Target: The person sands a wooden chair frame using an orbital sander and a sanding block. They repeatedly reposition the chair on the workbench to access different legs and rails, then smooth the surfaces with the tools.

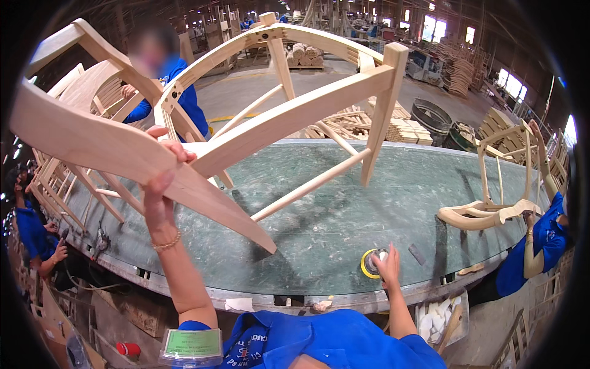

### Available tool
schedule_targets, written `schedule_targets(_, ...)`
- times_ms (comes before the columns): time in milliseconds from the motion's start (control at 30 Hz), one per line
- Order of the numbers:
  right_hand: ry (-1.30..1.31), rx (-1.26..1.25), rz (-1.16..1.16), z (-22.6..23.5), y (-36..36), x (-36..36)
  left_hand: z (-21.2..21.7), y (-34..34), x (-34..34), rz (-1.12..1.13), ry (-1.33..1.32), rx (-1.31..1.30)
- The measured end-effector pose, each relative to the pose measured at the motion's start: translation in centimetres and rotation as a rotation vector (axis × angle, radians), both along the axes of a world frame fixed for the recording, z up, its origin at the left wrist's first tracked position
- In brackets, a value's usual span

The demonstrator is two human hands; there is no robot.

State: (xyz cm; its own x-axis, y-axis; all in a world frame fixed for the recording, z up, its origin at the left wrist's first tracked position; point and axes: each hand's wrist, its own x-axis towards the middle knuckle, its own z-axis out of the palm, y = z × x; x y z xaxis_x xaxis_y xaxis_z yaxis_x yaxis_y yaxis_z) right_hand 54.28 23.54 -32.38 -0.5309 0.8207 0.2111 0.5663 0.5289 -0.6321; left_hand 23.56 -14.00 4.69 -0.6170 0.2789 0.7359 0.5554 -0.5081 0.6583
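An unpainted wooden chair frame [295,126] is tilted over the green worktable [319,227], its rear leg slanting down toward the tabletop. My left hand [161,175] is closed around that curved leg where the seat rail joins it. On the right, my right hand [389,265] grips the top of a round sander [370,264] with a yellow rim, which is at the tabletop, apart from the chair. Just beyond that hand lies a small dark flat block [416,254].
At the table's right end a co-worker [533,243] holds another chair frame [482,212]. Another person [184,92] stands across the table, and one more [37,230] is at the left near more chair frames. A bin of white scraps [439,320] sits below the near edge.
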Motion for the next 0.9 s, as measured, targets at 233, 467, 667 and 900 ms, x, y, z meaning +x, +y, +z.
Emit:
schedule_targets(233,0.625,0.118,0.173,14.8,3.1,-8.2,-1.3,-3.0,-6.6,-0.101,-0.005,0.029)
schedule_targets(467,0.782,-0.262,0.455,17.5,1.9,-12.8,-9.5,-0.2,-13.8,0.322,-0.224,0.058)
schedule_targets(667,0.893,-0.323,0.346,13.2,0.8,-9.5,-23.1,5.3,-6.3,0.182,-0.461,-0.075)
schedule_targets(900,0.874,-0.372,0.277,22.7,-1.7,-3.1,-15.8,2.5,-0.2,0.384,-0.465,-0.268)
